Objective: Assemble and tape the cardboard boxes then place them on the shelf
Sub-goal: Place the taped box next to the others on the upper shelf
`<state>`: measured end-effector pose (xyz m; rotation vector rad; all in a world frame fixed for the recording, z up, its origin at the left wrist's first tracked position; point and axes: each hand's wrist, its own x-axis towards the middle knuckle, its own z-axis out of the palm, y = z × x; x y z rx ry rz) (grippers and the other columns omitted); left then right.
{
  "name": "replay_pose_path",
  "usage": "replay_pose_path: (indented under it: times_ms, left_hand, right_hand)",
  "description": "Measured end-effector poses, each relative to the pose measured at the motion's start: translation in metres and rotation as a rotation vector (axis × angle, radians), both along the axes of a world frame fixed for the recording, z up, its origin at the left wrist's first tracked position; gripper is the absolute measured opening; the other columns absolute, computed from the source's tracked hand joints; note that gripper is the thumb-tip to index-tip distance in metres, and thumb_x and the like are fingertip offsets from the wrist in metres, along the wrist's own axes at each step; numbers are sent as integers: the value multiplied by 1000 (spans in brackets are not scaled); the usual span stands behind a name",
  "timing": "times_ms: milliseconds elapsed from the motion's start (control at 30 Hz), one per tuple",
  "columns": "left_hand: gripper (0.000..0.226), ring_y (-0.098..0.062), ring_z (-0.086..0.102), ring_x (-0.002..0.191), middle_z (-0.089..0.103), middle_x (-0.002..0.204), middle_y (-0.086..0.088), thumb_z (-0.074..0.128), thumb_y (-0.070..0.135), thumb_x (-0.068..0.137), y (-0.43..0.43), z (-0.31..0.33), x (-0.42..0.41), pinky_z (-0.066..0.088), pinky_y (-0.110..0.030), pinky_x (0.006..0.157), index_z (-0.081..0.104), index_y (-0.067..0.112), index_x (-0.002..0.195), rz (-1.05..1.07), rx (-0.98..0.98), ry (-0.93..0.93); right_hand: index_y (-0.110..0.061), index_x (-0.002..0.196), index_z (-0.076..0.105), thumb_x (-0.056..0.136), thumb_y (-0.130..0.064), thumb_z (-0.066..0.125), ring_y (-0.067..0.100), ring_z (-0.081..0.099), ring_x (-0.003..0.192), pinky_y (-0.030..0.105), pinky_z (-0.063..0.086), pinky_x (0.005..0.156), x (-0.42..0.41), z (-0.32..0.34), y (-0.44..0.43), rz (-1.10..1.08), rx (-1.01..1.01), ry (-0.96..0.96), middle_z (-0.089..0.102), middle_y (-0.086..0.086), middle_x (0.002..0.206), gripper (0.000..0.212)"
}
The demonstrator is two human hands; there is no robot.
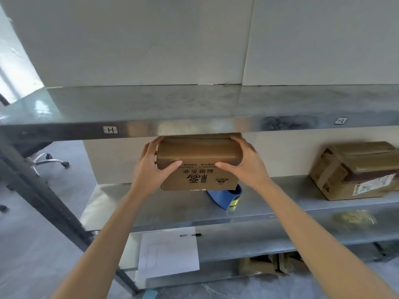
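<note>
The left hand [151, 165] and right hand [244, 162] clasp the box [198, 156] by its ends, fingers round the sides, thumbs on the near face, holding it in the air just under the upper shelf [194, 126] lip. This looks like the placing step. Setting it down calls for avoiding the tape dispenser [226, 196] right beneath. The middle shelf [151, 203] offers room leftward, with a second box [354, 171] well right.

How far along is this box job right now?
Done: one taped brown cardboard box sits on the grey metal shelf. In hand: the left hand and right hand grip a second, printed cardboard box, not yet set down. Left: placing it; flat cardboard pieces below look unassembled.
</note>
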<state>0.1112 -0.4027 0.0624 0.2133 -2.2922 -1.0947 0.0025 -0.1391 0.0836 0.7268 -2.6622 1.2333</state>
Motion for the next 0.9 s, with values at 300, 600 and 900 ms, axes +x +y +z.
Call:
replay_pose_path:
  times_ms: [300,600,900]
  left_hand:
    - [75,-14,57,115,50,132,16,65,73,69,103,8,-62,53,-49,94,42,40,133,-71,-29,-23]
    - [75,-2,52,114,45,144,19,67,63,79,194,-4,-101,47,-38,99,32,46,143,-97,-53,-121]
    - [67,0,51,118,44,143,19,67,56,85,238,-35,-121,53,-36,89,35,45,143,-140,-72,-255]
  right_hand:
    - [-37,142,35,69,-65,73,17,49,123,38,49,96,-54,3,116,-61,2,61,49,-4,139,87]
    - [-41,142,36,70,-61,75,19,55,121,41,50,96,-103,-11,219,-74,29,70,51,-7,140,84]
    - [-41,141,38,63,-66,72,23,54,121,40,50,95,-137,-53,267,-56,76,-57,51,-2,141,89]
